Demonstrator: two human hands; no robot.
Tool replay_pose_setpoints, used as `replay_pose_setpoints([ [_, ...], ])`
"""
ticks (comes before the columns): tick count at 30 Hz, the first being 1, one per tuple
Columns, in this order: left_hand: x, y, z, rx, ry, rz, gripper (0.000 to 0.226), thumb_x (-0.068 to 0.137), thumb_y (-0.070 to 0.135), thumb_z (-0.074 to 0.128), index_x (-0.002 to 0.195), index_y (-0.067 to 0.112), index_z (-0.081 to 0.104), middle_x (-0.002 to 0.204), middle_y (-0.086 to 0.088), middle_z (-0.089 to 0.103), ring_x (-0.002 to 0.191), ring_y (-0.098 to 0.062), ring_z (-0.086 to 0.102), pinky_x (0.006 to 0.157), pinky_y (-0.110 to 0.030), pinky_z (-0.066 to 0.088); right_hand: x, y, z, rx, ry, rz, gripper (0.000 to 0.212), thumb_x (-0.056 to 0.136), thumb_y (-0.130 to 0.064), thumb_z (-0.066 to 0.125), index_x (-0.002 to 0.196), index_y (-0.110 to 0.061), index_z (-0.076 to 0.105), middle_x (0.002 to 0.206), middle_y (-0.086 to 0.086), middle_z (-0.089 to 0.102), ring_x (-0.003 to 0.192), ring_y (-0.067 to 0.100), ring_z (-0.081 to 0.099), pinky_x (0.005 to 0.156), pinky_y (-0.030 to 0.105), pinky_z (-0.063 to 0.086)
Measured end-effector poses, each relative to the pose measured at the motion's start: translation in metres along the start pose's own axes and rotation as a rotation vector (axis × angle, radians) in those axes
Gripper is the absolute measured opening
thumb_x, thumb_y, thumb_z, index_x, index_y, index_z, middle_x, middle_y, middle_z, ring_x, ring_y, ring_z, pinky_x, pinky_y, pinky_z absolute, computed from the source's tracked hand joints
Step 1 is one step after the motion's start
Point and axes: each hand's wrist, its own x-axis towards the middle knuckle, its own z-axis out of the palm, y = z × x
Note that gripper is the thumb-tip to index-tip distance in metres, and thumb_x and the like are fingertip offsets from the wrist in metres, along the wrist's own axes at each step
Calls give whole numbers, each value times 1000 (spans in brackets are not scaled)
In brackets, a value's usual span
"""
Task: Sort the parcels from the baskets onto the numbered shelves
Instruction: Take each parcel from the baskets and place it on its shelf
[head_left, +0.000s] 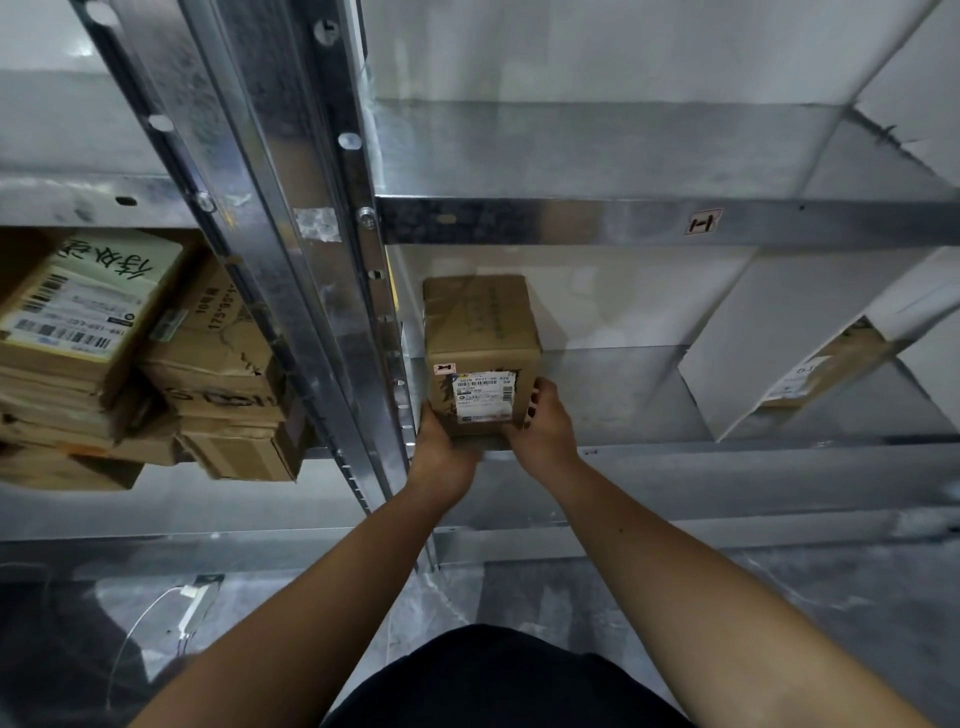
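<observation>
Your left hand (440, 451) grips the lower left corner of the cardboard parcel (479, 338), fingers wrapped round its near edge; your right hand (545, 426) grips the lower right side, thumb and fingertips curled onto the front face beside the shipping label (484, 396). Both hands hold the same parcel, one on each side. The parcel stands on the metal shelf (623, 395), at its front edge and hard up against the left side of the bay, just beside the perforated upright post (332, 291). Label faces you; a small red-and-white sticker (444, 368) sits at the label's upper left. On the beam above this bay there's a small tag (704, 223) with a dark mark, which you're seeing rotated. Further right on the same shelf, well apart from your parcel, white boxes (779, 343) lean at an angle, with another labelled carton partly hidden behind them. In the bay left of the post, a stack of brown cartons (208, 364) and labelled flat parcels (78, 312) is piled up. Down on the floor at left lies a white cable with a plug block (195, 608).
</observation>
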Motion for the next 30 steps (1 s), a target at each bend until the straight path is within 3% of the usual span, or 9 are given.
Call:
replay_pose_setpoints([
  [2, -10, 5, -1, 31, 12, -28, 69, 87, 7, 74, 146, 22, 42, 133, 8, 62, 117, -13, 62, 96, -32, 51, -4, 2, -4, -40, -20, -15, 70, 85, -12, 80, 146, -16, 46, 136, 10, 63, 122, 30, 63, 102, 44, 55],
  [5, -24, 3, -1, 91, 21, -109, 71, 90, 8, 71, 151, 24, 38, 137, 3, 60, 110, -13, 54, 91, -28, 44, -12, 4, -13, -62, -56, 9, 67, 86, -3, 77, 146, -10, 48, 136, 12, 61, 124, 29, 60, 95, 30, 49],
  [8, -35, 2, -6, 164, -13, -141, 82, 88, 11, 74, 158, 24, 32, 149, -3, 55, 125, -21, 55, 96, -26, 40, -20, 2, -19, -57, -73, 19, 65, 87, -8, 80, 145, -9, 51, 128, 5, 60, 125, 28, 59, 91, 25, 43],
  [10, -38, -1, -11, 235, -22, -155, 88, 89, 18, 75, 162, 26, 27, 155, -2, 50, 137, -26, 52, 100, -28, 41, -28, -3, -23, -49, -94, 18, 59, 90, -12, 79, 143, -7, 53, 125, 5, 58, 125, 28, 58, 90, 23, 40],
  [12, -39, -4, -16, 309, -20, -142, 90, 88, 24, 76, 163, 28, 26, 159, -2, 48, 139, -27, 52, 104, -33, 45, -33, -5, -27, -61, -116, 12, 54, 93, -12, 76, 142, -5, 54, 136, 13, 61, 127, 30, 57, 89, 21, 37],
  [19, -44, 11, -21, 306, -42, -44, 78, 85, 22, 71, 155, 36, 39, 147, 5, 59, 125, -22, 62, 98, -30, 50, -42, -8, -38, -106, -207, -66, 63, 92, -6, 75, 149, -9, 48, 144, 11, 57, 133, 26, 53, 85, 10, 32],
  [24, -49, 14, -16, 406, -53, -46, 72, 82, 32, 68, 150, 32, 45, 145, -2, 59, 127, -26, 59, 101, -36, 51, -42, -3, -36, -97, -241, -96, 70, 86, 2, 76, 149, -12, 49, 127, -5, 57, 125, 18, 58, 91, 14, 39],
  [27, -53, 12, -6, 558, -118, -17, 74, 87, 35, 68, 156, 29, 39, 153, -9, 49, 135, -32, 52, 108, -43, 48, -45, 12, -39, -134, -264, -91, 71, 89, -4, 76, 152, -16, 46, 139, 3, 56, 124, 15, 54, 92, 11, 39],
  [30, -56, 13, 4, 662, -160, 38, 77, 88, 35, 68, 158, 26, 37, 155, -11, 48, 137, -33, 50, 110, -43, 47, -51, 36, -47, -226, -331, -12, 75, 94, -21, 76, 158, -15, 37, 155, 11, 44, 142, 26, 44, 108, 24, 35],
])
